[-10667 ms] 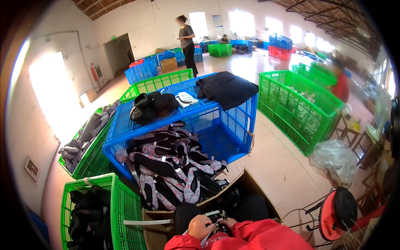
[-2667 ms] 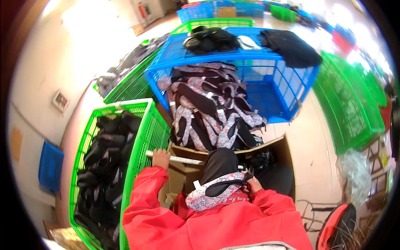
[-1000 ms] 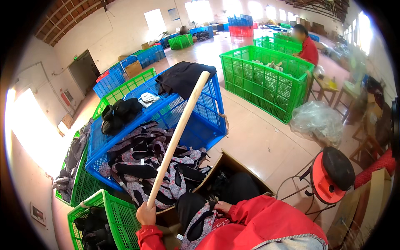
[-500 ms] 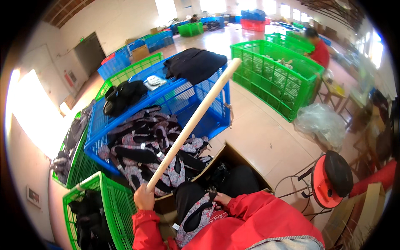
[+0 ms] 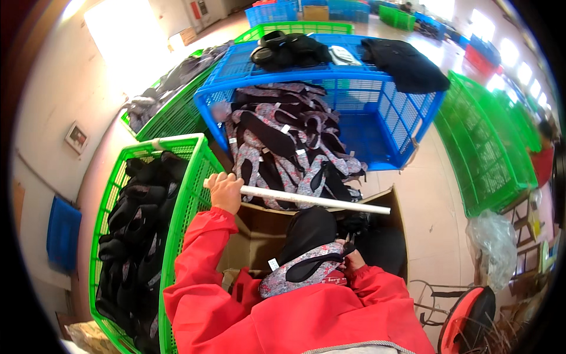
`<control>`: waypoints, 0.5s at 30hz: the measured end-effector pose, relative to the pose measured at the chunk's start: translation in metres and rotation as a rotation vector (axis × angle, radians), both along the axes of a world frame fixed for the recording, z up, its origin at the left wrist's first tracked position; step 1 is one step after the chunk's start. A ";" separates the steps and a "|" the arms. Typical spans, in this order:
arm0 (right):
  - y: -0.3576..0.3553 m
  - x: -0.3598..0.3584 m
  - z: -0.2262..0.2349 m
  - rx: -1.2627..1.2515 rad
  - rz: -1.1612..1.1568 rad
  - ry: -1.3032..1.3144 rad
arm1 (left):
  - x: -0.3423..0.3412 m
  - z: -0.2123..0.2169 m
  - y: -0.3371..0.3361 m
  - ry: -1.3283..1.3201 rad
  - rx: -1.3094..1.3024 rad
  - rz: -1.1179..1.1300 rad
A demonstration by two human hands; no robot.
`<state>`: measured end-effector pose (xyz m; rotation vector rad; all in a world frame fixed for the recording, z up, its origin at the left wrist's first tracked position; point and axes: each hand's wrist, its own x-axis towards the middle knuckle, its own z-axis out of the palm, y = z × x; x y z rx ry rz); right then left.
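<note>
A floral cloth shoe (image 5: 306,269) with a black lining and a white tag lies across the person's lap, against a black-trousered knee (image 5: 309,233). The right hand (image 5: 354,258) is at its right end, fingers bent and grasping the cloth; a small dark item beside them is too unclear to name. The left hand (image 5: 226,192) is clenched around a pale rod (image 5: 318,202) near its left end, the rod reaching rightward above a cardboard box (image 5: 259,231).

Just beyond the box, a pile of similar floral shoes (image 5: 268,133) spills from a blue plastic crate (image 5: 407,115) lying on its side. Black footwear (image 5: 289,51) and a folded black cloth (image 5: 407,63) rest on top of it. To the near left, a green crate (image 5: 190,200) holds black shoes (image 5: 138,218). On the right stand a larger green crate (image 5: 489,156), a crumpled clear plastic bag (image 5: 494,245) and, nearest, a red-and-black round object (image 5: 469,321). A person in red (image 5: 541,160) is at the far right.
</note>
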<state>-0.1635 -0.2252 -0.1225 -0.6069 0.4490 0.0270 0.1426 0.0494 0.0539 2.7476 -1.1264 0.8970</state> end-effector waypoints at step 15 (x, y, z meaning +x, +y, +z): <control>-0.002 0.004 0.004 -0.042 0.031 0.042 | 0.029 -0.063 0.058 0.113 0.221 0.096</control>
